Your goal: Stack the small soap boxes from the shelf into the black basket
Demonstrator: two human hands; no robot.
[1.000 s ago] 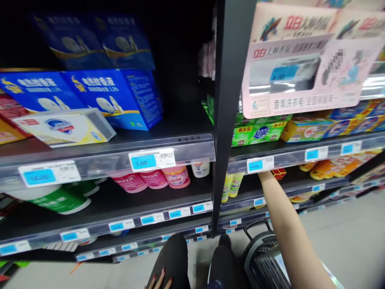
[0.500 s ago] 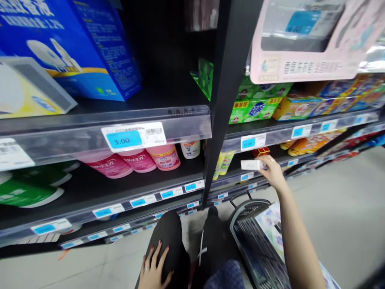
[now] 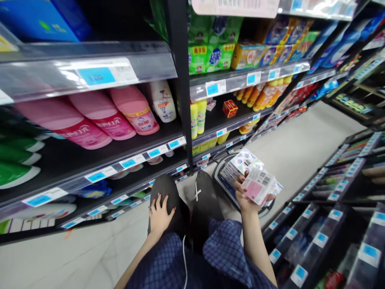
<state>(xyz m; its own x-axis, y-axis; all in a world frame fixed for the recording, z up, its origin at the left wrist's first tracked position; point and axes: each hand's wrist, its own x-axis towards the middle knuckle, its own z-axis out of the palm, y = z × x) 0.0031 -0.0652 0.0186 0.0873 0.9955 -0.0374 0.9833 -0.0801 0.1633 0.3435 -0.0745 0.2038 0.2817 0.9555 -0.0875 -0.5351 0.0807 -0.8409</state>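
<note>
My left hand lies on my left knee, its fingers spread and holding nothing. In my right hand is a flat white and pink box with printed labels on the side facing me. The hand and box are over a dark shopping basket on the floor to the right of my legs. Inside the basket is a white package with coloured patterns, partly covered by the held box.
On the shelf ahead are a small red box, a white box and yellow tubes. Pink bottles line the left shelf. A dark upright divides the shelves. Another shelf rack stands close on the right.
My right hand has drawn back from the shelf to above the basket, with a box in it. My left hand stays on the knee. The view has swung to the right.
</note>
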